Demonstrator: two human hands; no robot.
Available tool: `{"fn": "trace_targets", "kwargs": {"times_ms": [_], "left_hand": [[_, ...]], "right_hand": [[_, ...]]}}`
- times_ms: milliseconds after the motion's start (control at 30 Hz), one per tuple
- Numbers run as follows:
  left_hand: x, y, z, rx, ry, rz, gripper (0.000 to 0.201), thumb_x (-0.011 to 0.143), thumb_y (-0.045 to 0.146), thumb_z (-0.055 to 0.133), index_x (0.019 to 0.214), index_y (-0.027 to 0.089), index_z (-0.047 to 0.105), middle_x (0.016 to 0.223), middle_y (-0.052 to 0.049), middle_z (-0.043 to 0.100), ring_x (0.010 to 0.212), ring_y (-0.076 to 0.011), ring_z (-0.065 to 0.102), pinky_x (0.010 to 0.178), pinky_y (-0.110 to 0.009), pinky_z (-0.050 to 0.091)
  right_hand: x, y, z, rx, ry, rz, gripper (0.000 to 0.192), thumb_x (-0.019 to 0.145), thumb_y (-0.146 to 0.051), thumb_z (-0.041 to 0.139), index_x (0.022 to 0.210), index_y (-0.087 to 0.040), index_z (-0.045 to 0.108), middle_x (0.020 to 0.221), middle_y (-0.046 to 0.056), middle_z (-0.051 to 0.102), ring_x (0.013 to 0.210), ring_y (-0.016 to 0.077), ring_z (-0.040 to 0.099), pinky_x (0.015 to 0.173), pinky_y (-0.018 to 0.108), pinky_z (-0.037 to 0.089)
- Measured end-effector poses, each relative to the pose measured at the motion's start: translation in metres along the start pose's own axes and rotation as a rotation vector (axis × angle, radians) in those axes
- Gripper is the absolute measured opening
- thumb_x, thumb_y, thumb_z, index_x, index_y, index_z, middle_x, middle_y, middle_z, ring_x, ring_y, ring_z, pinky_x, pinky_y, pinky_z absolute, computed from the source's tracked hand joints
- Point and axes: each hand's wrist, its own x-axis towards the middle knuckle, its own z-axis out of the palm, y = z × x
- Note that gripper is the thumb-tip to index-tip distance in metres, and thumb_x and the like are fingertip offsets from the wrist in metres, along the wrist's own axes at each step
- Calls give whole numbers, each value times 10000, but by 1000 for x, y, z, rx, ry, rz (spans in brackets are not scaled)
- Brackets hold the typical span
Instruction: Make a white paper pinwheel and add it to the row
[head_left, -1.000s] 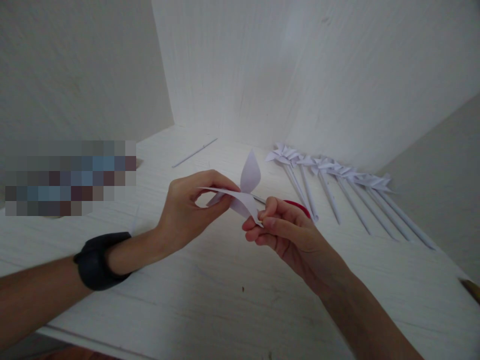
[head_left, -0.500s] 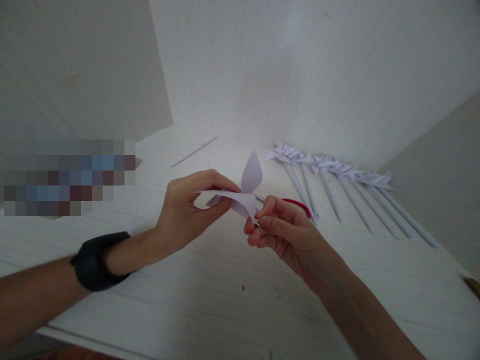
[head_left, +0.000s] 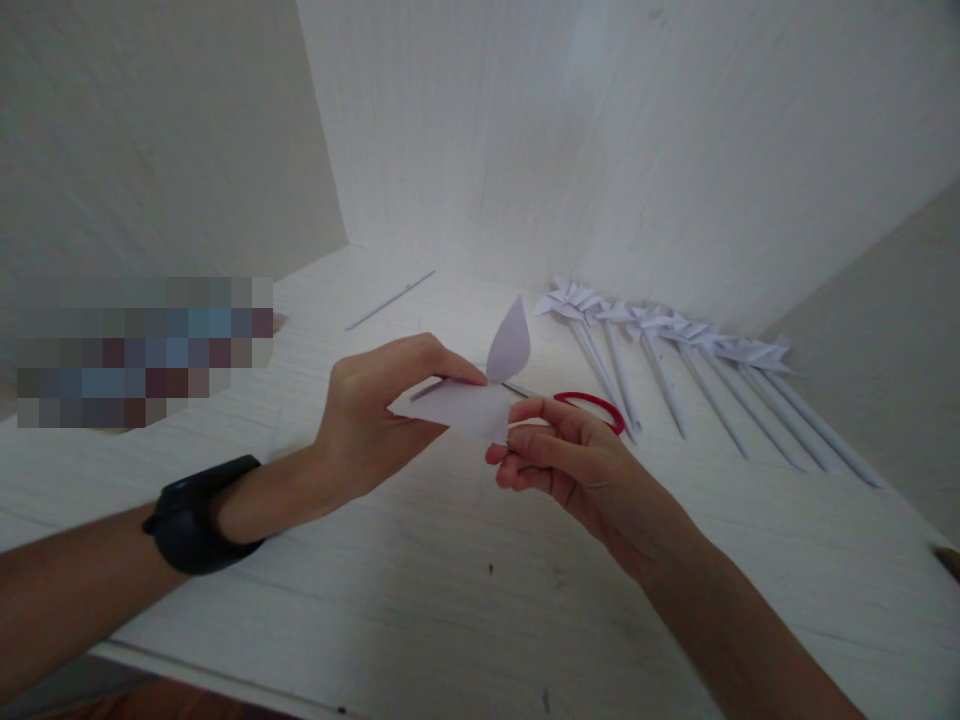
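Note:
My left hand (head_left: pixel 375 420) pinches a white paper piece (head_left: pixel 469 405) above the white table (head_left: pixel 420 580). One flap of the paper (head_left: pixel 508 342) curls upward into a pointed petal shape. My right hand (head_left: pixel 559 465) grips the paper's right corner between thumb and fingers. A black band (head_left: pixel 196 512) sits on my left wrist. Red-handled scissors (head_left: pixel 592 405) lie on the table just behind my right hand, partly hidden by it.
Several finished white paper pinwheels on rolled paper sticks (head_left: pixel 660 350) lie in a row at the back right, near the white wall. A thin loose paper stick (head_left: pixel 390 301) lies at the back left. A blurred patch covers the far left.
Both hands have lifted the paper slightly and flattened its lower flap; my right hand shifted its pinch on the corner. More of the red scissors handle shows now.

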Motion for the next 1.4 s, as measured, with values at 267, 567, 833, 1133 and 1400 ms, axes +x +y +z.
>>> {"fn": "trace_targets", "kwargs": {"times_ms": [267, 567, 833, 1133, 1400], "left_hand": [[-1, -8, 1, 48, 14, 211, 85, 799, 289, 608, 855, 231, 635, 794, -26, 682, 699, -148, 621, 603, -256, 455], [1, -5, -2, 155, 6, 294, 110, 837, 304, 571, 888, 223, 626, 802, -34, 675, 714, -133, 618, 592, -229, 439], [3, -5, -1, 270, -3, 362, 107, 842, 214, 548, 873, 166, 639, 788, -53, 674, 686, -124, 618, 579, -205, 449], [4, -7, 2, 256, -11, 280, 64, 792, 150, 597, 835, 149, 644, 766, -32, 672, 687, -120, 613, 599, -206, 442], [7, -16, 13, -164, -110, -305, 99, 759, 197, 583, 814, 162, 657, 779, -7, 685, 698, -128, 629, 662, -231, 495]], "right_hand": [[0, 2, 2, -42, 50, -44, 116, 728, -180, 684, 838, -142, 673, 773, 37, 730, 667, 103, 688, 681, 200, 556], [2, 5, 3, -106, 121, -114, 74, 732, -224, 676, 779, -176, 646, 688, 2, 692, 606, 105, 650, 646, 251, 522], [4, 6, 1, -182, 182, -133, 52, 739, -198, 652, 766, -157, 635, 649, -26, 598, 562, 46, 482, 553, 185, 366], [1, 1, 2, -210, 90, -115, 192, 740, -285, 674, 850, -168, 570, 570, -47, 568, 485, 49, 439, 480, 194, 307], [-1, -6, 5, -241, 162, -192, 254, 722, -329, 704, 748, -193, 491, 487, -78, 516, 438, 40, 380, 432, 180, 258]]}}
